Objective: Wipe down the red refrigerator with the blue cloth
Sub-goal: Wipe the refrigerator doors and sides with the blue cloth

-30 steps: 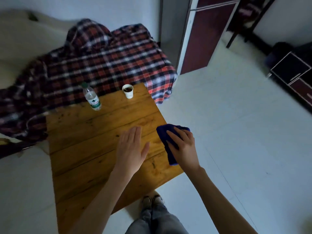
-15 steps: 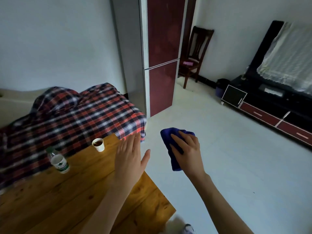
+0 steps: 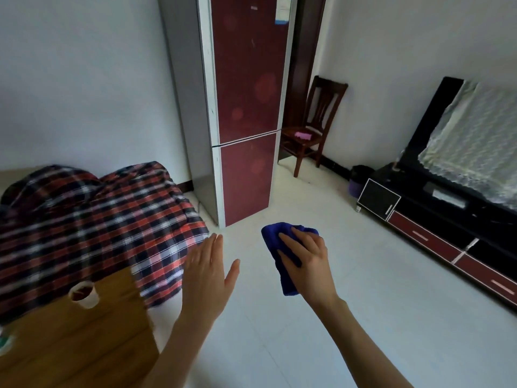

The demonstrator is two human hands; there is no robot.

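Note:
The tall red refrigerator (image 3: 246, 102) stands ahead against the back wall, with two doors, a grey side and a sticker near its top. My right hand (image 3: 307, 261) grips the bunched blue cloth (image 3: 277, 242) in mid-air above the pale floor, well short of the fridge. My left hand (image 3: 208, 273) is held out flat with fingers apart and holds nothing, left of the cloth and past the table's corner.
A wooden table (image 3: 78, 337) at lower left carries a paper cup (image 3: 84, 295); a plaid blanket (image 3: 92, 228) covers furniture behind it. A wooden chair (image 3: 310, 127) stands right of the fridge. A dark TV stand (image 3: 436, 219) runs along the right wall.
The view has lifted from the table toward the refrigerator, which now looms closer. Both hands have left the tabletop and moved forward over the floor, the cloth still in the right hand.

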